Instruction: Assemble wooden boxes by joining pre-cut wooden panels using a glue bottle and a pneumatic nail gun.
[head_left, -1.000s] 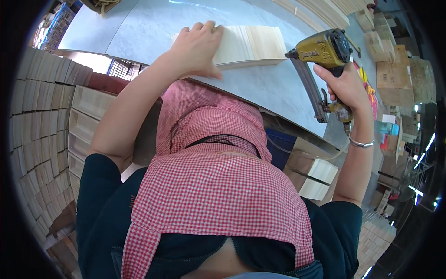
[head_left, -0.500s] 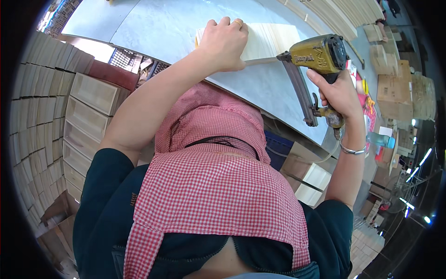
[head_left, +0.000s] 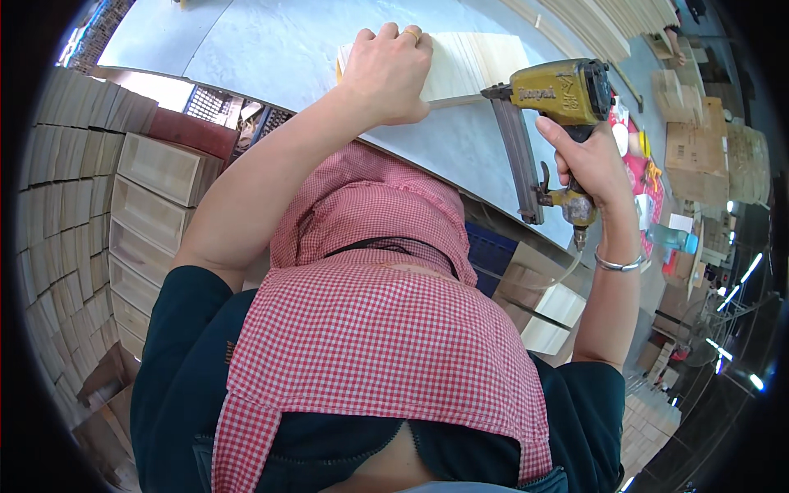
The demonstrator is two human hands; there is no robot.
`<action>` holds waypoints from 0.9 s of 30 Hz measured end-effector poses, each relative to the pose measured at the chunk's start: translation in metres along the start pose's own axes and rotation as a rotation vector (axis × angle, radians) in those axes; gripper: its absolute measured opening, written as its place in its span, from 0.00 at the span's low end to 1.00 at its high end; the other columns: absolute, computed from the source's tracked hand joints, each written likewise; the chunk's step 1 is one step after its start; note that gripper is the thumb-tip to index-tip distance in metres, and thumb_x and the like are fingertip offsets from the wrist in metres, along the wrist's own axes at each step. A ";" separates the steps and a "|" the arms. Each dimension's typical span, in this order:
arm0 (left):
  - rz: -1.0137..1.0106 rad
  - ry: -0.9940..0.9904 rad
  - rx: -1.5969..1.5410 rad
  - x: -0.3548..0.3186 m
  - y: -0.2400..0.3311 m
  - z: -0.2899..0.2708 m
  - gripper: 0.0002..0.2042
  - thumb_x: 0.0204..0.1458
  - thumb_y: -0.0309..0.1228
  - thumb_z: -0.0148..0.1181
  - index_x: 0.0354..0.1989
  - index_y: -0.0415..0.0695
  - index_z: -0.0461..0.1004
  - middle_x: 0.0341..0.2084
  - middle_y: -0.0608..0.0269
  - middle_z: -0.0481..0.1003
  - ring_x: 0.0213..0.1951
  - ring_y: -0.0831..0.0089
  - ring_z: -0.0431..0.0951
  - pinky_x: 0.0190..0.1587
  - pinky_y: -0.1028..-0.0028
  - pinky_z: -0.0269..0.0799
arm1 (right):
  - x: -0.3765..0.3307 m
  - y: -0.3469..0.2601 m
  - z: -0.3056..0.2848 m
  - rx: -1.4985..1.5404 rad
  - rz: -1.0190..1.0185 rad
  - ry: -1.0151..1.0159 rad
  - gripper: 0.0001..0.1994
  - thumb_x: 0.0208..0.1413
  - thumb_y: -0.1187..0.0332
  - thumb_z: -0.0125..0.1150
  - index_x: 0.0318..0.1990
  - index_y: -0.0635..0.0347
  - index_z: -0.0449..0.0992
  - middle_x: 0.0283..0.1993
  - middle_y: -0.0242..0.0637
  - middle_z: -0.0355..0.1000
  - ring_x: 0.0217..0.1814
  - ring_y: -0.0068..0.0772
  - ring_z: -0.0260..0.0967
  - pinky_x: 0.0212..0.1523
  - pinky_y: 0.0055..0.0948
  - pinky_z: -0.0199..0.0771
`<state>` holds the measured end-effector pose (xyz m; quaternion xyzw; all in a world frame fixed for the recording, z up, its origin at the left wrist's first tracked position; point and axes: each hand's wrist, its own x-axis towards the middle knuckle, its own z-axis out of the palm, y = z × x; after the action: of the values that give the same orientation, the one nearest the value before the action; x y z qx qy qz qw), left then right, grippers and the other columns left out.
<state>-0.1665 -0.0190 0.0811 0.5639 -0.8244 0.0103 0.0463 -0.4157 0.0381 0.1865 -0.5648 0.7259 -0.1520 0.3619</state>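
My left hand (head_left: 388,76) lies across a pale wooden piece (head_left: 477,62) on the worktable, its fingers bent over the far side and its thumb by the near edge. Whether that piece is a solid board or a box I cannot tell. In my right hand (head_left: 593,160) is a yellow-and-black nail gun (head_left: 560,89), gripped by its handle. Its nose points left and meets the near right corner of the wood, or sits just beside it. The long dark magazine (head_left: 519,160) slants down toward the table's front edge, and an air hose joins below the handle.
The grey-white worktable (head_left: 263,49) spans the top. At left stand stacked pale boards (head_left: 62,205) and light wooden boxes (head_left: 156,168). Long wood strips (head_left: 583,29) lie far right, near cardboard boxes (head_left: 697,156) and a bluish bottle (head_left: 674,238). A blue crate (head_left: 489,251) sits beneath the table.
Both hands, the wood and the nail gun appear slightly higher and further left, along with the surroundings. My grip on each thing is the same.
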 end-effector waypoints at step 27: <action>-0.209 0.211 -0.526 -0.029 0.008 0.046 0.56 0.33 0.48 0.78 0.73 0.45 0.53 0.66 0.54 0.65 0.67 0.59 0.65 0.75 0.55 0.47 | -0.010 -0.013 -0.003 0.023 -0.345 -0.207 0.17 0.52 0.71 0.73 0.48 0.71 0.78 0.40 0.47 0.82 0.37 0.37 0.81 0.33 0.28 0.81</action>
<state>-0.1666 0.0078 0.0332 0.6101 -0.7271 -0.1499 0.2769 -0.4073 0.0428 0.2005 -0.6893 0.5755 -0.1611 0.4095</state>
